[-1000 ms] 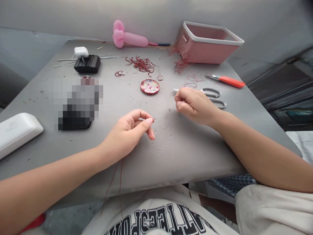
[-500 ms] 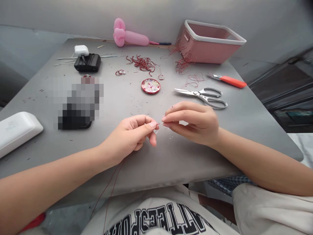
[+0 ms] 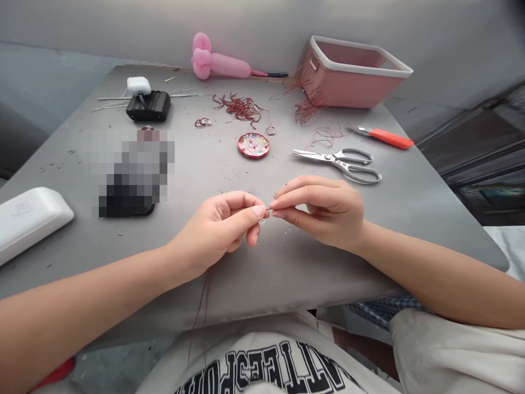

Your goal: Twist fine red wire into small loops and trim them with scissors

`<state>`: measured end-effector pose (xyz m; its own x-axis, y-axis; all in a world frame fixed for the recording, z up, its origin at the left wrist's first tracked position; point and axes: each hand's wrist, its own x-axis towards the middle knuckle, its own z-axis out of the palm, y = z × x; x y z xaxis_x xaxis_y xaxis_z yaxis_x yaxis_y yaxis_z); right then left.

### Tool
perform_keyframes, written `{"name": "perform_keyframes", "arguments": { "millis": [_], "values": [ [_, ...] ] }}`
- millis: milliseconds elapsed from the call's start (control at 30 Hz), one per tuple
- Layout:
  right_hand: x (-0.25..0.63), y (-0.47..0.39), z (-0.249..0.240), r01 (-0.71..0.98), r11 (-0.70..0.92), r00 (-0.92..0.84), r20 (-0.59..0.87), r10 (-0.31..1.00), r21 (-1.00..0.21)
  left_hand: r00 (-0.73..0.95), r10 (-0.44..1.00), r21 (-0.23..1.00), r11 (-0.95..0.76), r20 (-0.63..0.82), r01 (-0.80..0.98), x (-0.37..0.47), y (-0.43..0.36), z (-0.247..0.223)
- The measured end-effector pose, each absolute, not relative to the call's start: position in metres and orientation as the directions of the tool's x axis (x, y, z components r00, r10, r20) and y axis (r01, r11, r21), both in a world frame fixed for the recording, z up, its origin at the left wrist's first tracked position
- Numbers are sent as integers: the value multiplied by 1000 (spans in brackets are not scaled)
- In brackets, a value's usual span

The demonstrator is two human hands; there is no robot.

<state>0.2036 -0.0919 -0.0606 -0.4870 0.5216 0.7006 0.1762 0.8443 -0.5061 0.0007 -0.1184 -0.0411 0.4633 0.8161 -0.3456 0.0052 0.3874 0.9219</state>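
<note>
My left hand (image 3: 229, 224) pinches a thin red cord between thumb and index finger. Two strands of the red cord (image 3: 200, 306) hang below that wrist, over the table edge towards my shirt. Fingertips of my right hand (image 3: 318, 210) close on the short cord end sticking out of the left pinch. The two hands almost touch. Just beyond them lies a round red lid (image 3: 254, 145) filled with small pale beads. To its right, metal scissors (image 3: 336, 161) rest with their blades pointing left.
A pink bin (image 3: 353, 82), tangled red thread (image 3: 309, 106) and an orange-handled cutter (image 3: 389, 138) lie back right. Cut red cord pieces (image 3: 240, 106) and a pink balloon (image 3: 225, 64) are at the back. Leftward are a black box (image 3: 148, 106), a blurred dark object (image 3: 135, 180) and a white case (image 3: 35, 221).
My right fingertips have come left and closed on the cord end at my left fingers. The hanging strands have swung to the right.
</note>
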Motion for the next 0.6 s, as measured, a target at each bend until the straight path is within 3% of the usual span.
{"name": "perform_keyframes", "arguments": {
  "millis": [233,600],
  "values": [
    [201,-91,-64,109,802,-476,678,561,-587,478,822,940,340,-308,21,0,-119,-41],
    [201,-91,-64,59,824,-493,702,514,-563,511,806,940,341,-299,11,0,-120,-41]
  ]
}}
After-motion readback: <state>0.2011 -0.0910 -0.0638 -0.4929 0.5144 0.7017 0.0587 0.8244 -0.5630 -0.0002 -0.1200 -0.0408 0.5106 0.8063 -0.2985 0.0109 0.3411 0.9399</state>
